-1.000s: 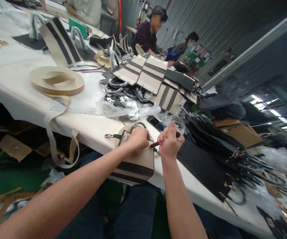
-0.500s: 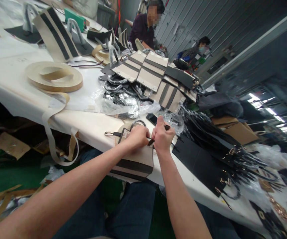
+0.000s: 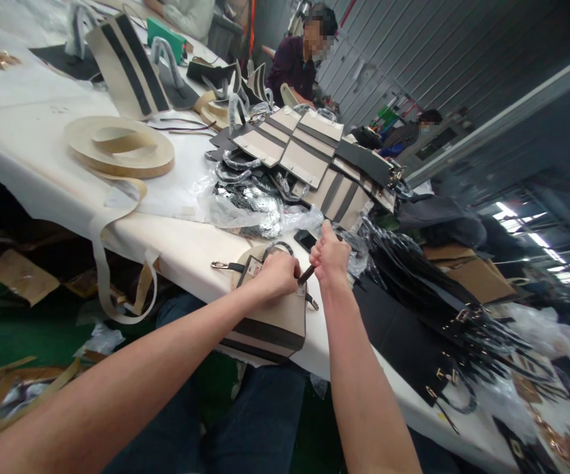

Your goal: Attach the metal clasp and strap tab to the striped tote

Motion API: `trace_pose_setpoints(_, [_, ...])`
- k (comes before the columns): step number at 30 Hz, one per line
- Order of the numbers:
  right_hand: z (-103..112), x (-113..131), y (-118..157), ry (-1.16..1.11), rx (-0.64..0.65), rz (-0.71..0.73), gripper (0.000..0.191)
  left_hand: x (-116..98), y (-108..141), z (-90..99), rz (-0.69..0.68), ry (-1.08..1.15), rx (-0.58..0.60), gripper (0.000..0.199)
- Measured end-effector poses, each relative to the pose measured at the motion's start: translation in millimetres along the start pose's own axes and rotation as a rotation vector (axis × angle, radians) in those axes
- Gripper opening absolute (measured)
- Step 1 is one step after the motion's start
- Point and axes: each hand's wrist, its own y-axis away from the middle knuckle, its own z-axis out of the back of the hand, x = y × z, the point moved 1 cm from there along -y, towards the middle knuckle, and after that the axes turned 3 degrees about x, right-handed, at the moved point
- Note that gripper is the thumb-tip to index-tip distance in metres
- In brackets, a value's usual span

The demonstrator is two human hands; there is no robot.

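Right hand (image 3: 331, 255) fisted around a dark strap (image 3: 307, 274); left hand (image 3: 276, 275) pressed closed on the beige bag panel (image 3: 270, 319) at the tabletop (image 3: 181, 247) edge, beside a plastic bag (image 3: 250, 209) of black hardware

Bare forearms and hands, no sleeves, rings or watch; dark blue denim trousers (image 3: 265, 421) below.

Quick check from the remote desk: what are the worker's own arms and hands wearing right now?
Nothing shows on them: the left hand and right hand are bare, with no gloves, rings or watch visible. Both forearms are uncovered to the frame edge, no sleeves in view.
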Motion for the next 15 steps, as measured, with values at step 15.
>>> trace_pose_setpoints(15, [11, -1, 71, 0.088, -0.014, 0.394, 0.068, -5, 2, 2.5, 0.010, 0.005, 0.043, 0.031])
